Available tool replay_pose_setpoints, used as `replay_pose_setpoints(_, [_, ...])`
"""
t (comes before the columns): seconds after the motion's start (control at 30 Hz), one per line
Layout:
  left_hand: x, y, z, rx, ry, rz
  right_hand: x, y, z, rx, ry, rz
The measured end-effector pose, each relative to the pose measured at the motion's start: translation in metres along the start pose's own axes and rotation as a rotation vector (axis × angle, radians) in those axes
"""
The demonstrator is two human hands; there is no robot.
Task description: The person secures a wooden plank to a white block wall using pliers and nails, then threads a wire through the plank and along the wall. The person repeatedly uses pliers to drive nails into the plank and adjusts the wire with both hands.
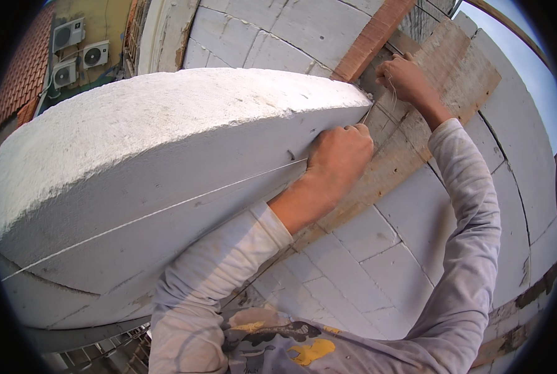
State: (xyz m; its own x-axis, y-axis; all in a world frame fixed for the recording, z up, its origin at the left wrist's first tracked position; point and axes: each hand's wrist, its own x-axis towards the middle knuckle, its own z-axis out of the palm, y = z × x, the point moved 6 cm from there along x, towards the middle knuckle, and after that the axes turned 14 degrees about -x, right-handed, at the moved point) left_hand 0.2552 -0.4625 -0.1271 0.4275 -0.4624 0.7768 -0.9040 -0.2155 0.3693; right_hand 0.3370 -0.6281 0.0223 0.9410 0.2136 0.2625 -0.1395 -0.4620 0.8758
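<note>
A taut white string (185, 202) runs along the side of a row of pale blocks (135, 168) and ends at my left hand (341, 151). That hand is closed on it against the block face, close to the corner where a wooden board (387, 168) stands. A short thin piece shows just above its fingertips. Farther up and to the right, my right hand (408, 80) is closed beside the board's upper part. Thin loose strands of string (393, 90) dangle from its fingers. What lies inside both fists is mostly hidden.
A reddish wooden beam (375, 40) rises behind the corner. Block walls (384, 243) stand to the right and behind. Beyond the block row, at far left, are air-conditioner units (68, 34) and a tiled roof (23, 65). A bent nail-like piece (291, 155) sticks out near my left wrist.
</note>
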Motion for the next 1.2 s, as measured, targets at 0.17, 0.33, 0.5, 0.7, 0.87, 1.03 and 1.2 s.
replay_pose_setpoints(0.17, [0.0,0.005,-0.003,0.021,0.003,0.014,0.005,-0.008,0.001,-0.089,0.015,0.098])
replay_pose_setpoints(0.33, [0.002,0.012,-0.006,0.024,0.041,0.037,0.002,0.0,0.01,0.01,0.103,0.124])
replay_pose_setpoints(0.5, [0.003,0.007,0.0,0.057,0.016,0.054,-0.001,-0.004,0.004,0.001,0.19,0.049])
replay_pose_setpoints(0.7, [0.002,-0.001,0.01,0.039,-0.025,0.052,0.008,-0.019,-0.007,0.012,-0.013,-0.039])
replay_pose_setpoints(0.87, [0.016,0.0,0.024,0.078,-0.06,0.041,0.015,0.008,0.018,0.092,0.21,0.143])
replay_pose_setpoints(1.03, [0.016,0.005,0.013,0.048,-0.009,0.042,0.013,0.007,-0.003,0.052,0.201,0.115])
replay_pose_setpoints(1.2, [0.009,0.007,0.006,0.017,-0.059,0.037,0.005,0.001,-0.014,-0.028,0.048,0.035])
